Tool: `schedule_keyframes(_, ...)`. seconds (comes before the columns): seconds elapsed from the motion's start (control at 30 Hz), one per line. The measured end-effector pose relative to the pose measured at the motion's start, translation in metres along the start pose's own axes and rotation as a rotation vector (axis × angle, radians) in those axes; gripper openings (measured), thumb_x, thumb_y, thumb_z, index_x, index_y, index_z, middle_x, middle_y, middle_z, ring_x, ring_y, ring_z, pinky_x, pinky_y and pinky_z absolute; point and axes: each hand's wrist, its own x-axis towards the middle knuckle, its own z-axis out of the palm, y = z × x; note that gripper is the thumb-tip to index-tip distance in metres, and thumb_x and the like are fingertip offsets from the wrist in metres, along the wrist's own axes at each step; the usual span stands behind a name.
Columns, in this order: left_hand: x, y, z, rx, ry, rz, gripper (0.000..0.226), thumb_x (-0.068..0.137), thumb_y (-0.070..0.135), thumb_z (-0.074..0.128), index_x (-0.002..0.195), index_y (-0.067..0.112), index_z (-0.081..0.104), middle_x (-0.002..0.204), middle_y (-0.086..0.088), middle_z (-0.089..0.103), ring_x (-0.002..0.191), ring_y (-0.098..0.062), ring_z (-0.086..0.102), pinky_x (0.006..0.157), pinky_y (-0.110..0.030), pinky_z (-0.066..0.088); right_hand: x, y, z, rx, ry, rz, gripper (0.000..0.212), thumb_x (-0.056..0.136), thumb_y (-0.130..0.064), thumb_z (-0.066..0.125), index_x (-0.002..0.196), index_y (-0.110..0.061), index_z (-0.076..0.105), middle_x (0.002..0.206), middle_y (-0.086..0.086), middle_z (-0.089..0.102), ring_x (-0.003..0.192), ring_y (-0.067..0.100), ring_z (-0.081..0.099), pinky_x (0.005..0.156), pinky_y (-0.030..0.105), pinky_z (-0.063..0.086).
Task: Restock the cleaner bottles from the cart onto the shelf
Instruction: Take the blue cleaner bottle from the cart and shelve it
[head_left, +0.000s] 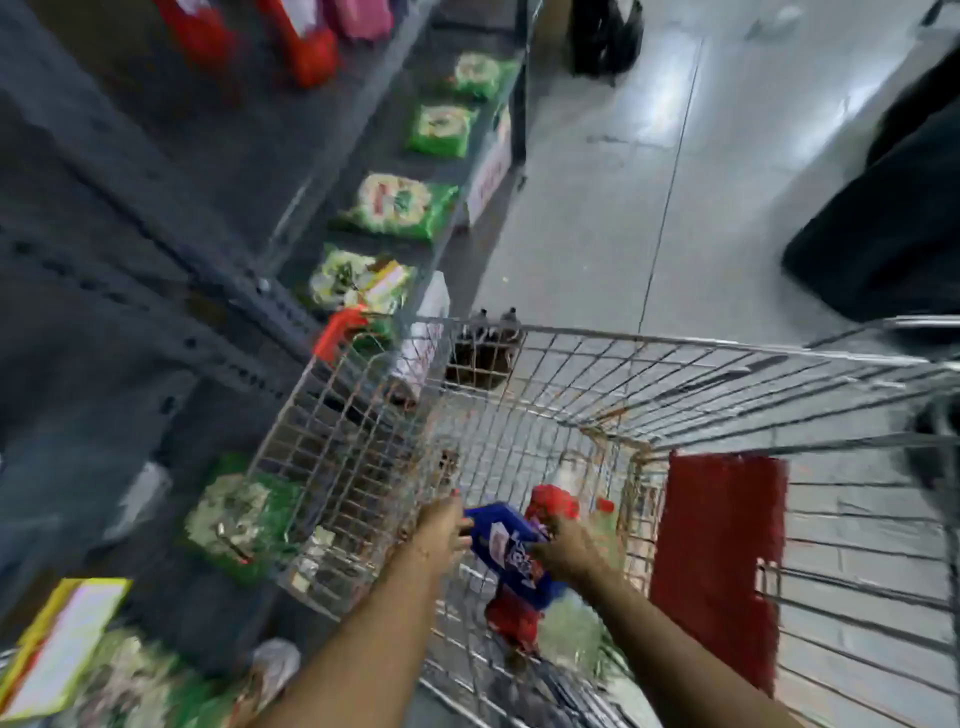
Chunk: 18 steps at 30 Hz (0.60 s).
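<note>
A blue cleaner bottle (511, 553) with a printed label lies tilted inside the wire cart (519, 332). My left hand (441, 525) grips its upper left end and my right hand (563, 548) grips its right side. Under and behind it in the cart are a red-capped bottle (553, 501) and a red bottle (511, 621), beside pale green bottles (571, 631). The grey shelf (156, 171) runs along the left. The picture is blurred by motion.
Green bags (400, 205) lie in a row on the low shelf deck, with red packs (306, 47) higher up. A red flap (719, 566) hangs at the cart's right side. A person in dark clothes (893, 218) stands at the right on the grey floor.
</note>
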Motion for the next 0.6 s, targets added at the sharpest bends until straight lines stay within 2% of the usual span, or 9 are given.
schedule_keyframes(0.1,0.035,-0.005,0.012,0.004,0.044,-0.105,0.04,0.101,0.041,0.035,0.088,0.009,0.055,0.056,-0.002,0.065,0.066,-0.019,0.051,0.046,-0.022,0.048,0.022,0.014,0.01,0.007,-0.013,-0.06,0.025,0.08,-0.016,0.066,0.104,-0.01,0.065,0.086,0.01,0.066,0.08,0.024,0.062,0.064,0.033,0.043)
schedule_keyframes(0.13,0.054,-0.013,0.011,-0.031,-0.014,-0.13,0.046,0.097,0.047,0.039,0.094,0.006,0.06,0.059,-0.004,0.069,0.07,-0.023,0.056,0.054,-0.022,0.054,0.026,0.017,0.011,0.043,-0.014,-0.047,0.021,0.078,-0.015,0.069,0.098,-0.012,0.067,0.08,0.004,0.065,0.076,0.023,0.061,0.062,0.031,0.044)
schedule_keyframes(0.17,0.069,-0.019,0.016,-0.102,-0.062,-0.151,0.064,0.091,0.059,0.041,0.107,0.002,0.062,0.075,-0.011,0.072,0.078,-0.028,0.062,0.071,-0.033,0.059,0.032,0.022,0.015,0.079,-0.02,-0.039,0.018,0.076,-0.017,0.074,0.093,-0.015,0.067,0.075,0.0,0.064,0.069,0.019,0.06,0.06,0.029,0.044)
schedule_keyframes(0.2,0.076,-0.026,0.02,-0.174,-0.106,-0.217,0.084,0.084,0.071,0.039,0.118,-0.002,0.061,0.09,-0.02,0.072,0.085,-0.033,0.067,0.085,-0.046,0.055,0.035,0.023,0.014,0.12,-0.036,-0.019,0.021,0.073,-0.021,0.079,0.089,-0.017,0.066,0.072,-0.002,0.064,0.065,0.016,0.059,0.058,0.028,0.045)
schedule_keyframes(0.23,0.08,-0.032,0.024,-0.223,-0.139,-0.262,0.091,0.083,0.075,0.032,0.118,-0.003,0.062,0.091,-0.022,0.073,0.083,-0.035,0.071,0.09,-0.051,0.051,0.04,0.026,0.013,0.165,-0.062,-0.005,0.026,0.069,-0.026,0.083,0.087,-0.017,0.066,0.073,-0.002,0.066,0.063,0.015,0.06,0.057,0.028,0.047)
schedule_keyframes(0.33,0.059,-0.026,0.037,-0.255,-0.121,-0.373,0.067,0.096,0.059,0.026,0.096,0.002,0.062,0.065,-0.019,0.073,0.071,-0.032,0.067,0.09,-0.05,0.044,0.051,0.03,0.007,0.19,-0.182,0.05,0.036,0.072,-0.025,0.084,0.1,-0.01,0.068,0.084,0.004,0.069,0.063,0.015,0.064,0.052,0.022,0.051)
schedule_keyframes(0.43,0.046,-0.016,0.035,-0.215,-0.082,-0.334,0.04,0.101,0.037,0.038,0.084,0.006,0.057,0.056,-0.015,0.07,0.075,-0.027,0.056,0.099,-0.059,0.034,0.055,0.031,-0.003,0.237,-0.31,0.076,0.038,0.078,-0.021,0.079,0.111,-0.004,0.066,0.097,0.007,0.071,0.08,0.022,0.07,0.072,0.032,0.059)
schedule_keyframes(0.53,0.033,-0.004,0.025,-0.127,-0.188,-0.346,0.023,0.102,0.022,0.043,0.089,0.008,0.056,0.095,-0.013,0.068,0.089,-0.029,0.058,0.102,-0.063,0.034,0.036,0.026,-0.019,0.324,-0.394,0.096,0.035,0.083,-0.019,0.074,0.115,-0.007,0.064,0.1,0.009,0.071,0.087,0.021,0.071,0.077,0.03,0.059)
schedule_keyframes(0.6,0.011,0.003,0.015,-0.081,-0.248,-0.304,0.016,0.1,0.022,0.046,0.103,0.009,0.056,0.112,-0.01,0.062,0.104,-0.03,0.056,0.103,-0.068,0.033,0.02,0.024,-0.03,0.369,-0.386,0.086,0.042,0.078,-0.022,0.077,0.118,-0.013,0.065,0.107,0.012,0.072,0.095,0.025,0.073,0.087,0.039,0.06)
